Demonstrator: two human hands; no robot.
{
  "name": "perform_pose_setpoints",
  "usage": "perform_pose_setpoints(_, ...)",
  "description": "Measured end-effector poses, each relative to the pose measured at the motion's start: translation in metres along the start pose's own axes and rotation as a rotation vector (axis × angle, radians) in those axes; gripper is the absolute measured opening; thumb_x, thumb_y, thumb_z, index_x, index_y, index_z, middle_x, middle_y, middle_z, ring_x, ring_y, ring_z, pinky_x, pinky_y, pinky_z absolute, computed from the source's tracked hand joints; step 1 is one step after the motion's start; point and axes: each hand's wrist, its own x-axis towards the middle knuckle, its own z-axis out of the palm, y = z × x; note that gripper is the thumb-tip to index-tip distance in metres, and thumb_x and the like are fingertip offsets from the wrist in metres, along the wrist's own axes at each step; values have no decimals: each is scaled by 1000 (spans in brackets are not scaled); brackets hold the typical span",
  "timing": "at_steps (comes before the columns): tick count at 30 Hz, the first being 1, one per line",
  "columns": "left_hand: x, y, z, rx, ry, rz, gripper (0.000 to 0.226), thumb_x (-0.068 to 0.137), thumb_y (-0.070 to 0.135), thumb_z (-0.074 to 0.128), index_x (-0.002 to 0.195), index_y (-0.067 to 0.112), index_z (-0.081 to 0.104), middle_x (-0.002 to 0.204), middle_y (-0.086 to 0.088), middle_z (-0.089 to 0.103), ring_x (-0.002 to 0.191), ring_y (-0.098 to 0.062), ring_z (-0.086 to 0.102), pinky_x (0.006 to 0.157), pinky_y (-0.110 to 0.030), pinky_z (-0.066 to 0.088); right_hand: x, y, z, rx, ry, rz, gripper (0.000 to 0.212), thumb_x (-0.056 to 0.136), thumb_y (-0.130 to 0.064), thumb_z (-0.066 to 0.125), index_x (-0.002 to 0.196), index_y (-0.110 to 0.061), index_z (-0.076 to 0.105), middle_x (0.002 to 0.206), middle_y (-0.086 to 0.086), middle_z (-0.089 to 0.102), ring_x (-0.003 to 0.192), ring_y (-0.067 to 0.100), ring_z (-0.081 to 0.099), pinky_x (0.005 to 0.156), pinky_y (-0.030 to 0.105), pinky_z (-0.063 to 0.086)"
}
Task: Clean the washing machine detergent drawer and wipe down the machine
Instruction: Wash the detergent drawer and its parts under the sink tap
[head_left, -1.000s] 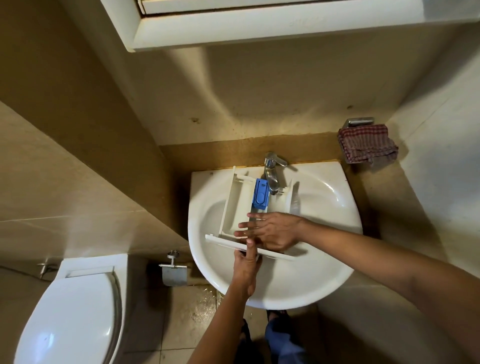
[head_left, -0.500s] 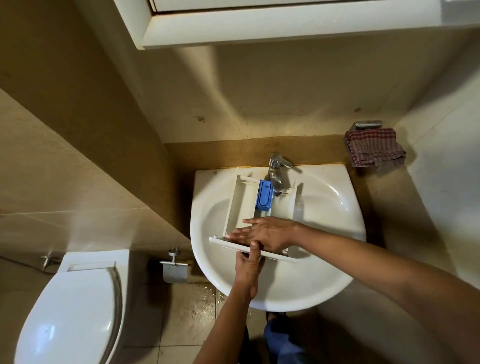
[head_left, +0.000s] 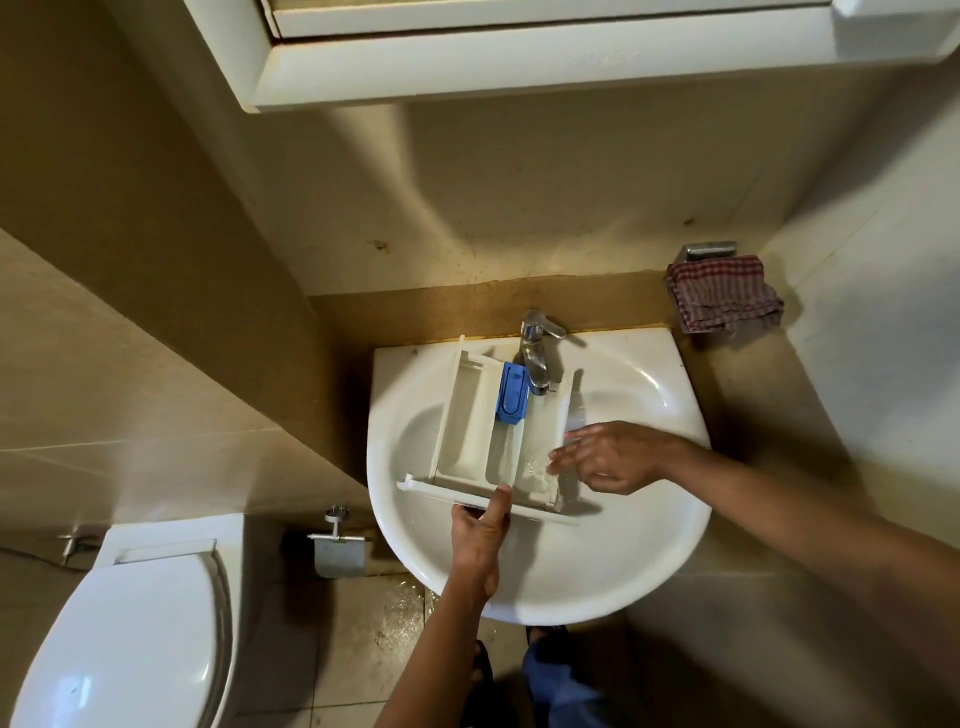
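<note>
The white detergent drawer (head_left: 483, 431) lies across the white sink (head_left: 613, 561), its far end under the chrome tap (head_left: 535, 358) and its front panel toward me at the near side of the basin. My left hand (head_left: 480, 535) grasps that front panel near its middle, thumb on top of the panel edge and the other fingers hidden beneath it. My right hand (head_left: 613, 457) hovers at the right side of the drawer with fingers spread and slack, grasping nothing; its fingertips (head_left: 558, 460) reach over the rightmost compartment, and I cannot tell whether they touch the plastic. A blue insert (head_left: 511, 392) sits in the far part of the middle compartment, just left of the tap spout. Water glints in the right compartment near the fingertips.

Surroundings: a red-and-white checked cloth (head_left: 722, 293) hangs on a metal holder on the wall to the far right of the sink, well apart from both hands. A white toilet (head_left: 130, 623) stands at the near left, lid down. A metal paper holder (head_left: 337, 551) is fixed between toilet and sink. A white cabinet (head_left: 519, 57) projects from the wall above. The floor tiles below the sink look wet.
</note>
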Motion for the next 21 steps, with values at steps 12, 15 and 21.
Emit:
perform_pose_setpoints(12,-8,-6,-8,103,85,28,76,55,39,82,110,-3,50,88,-11,59,76,-18,56,72,-31,51,43,-18,19,-252,43,431,56,86,-53,34,115,-19,67,114,5,67,116,25,60,114,45,24)
perform_pose_setpoints(15,-20,0,-8,65,108,41,60,57,32,80,100,-1,55,78,-8,61,72,-17,58,71,-30,52,52,-23,15,-204,49,518,54,86,-42,35,121,-13,64,116,4,68,113,21,61,112,45,17)
perform_pose_setpoints(21,-39,22,-6,71,186,46,21,71,13,76,71,2,58,59,-5,54,55,-15,49,57,-27,43,46,-48,44,84,75,365,56,100,-42,20,130,-14,58,140,3,52,137,24,36,118,49,15)
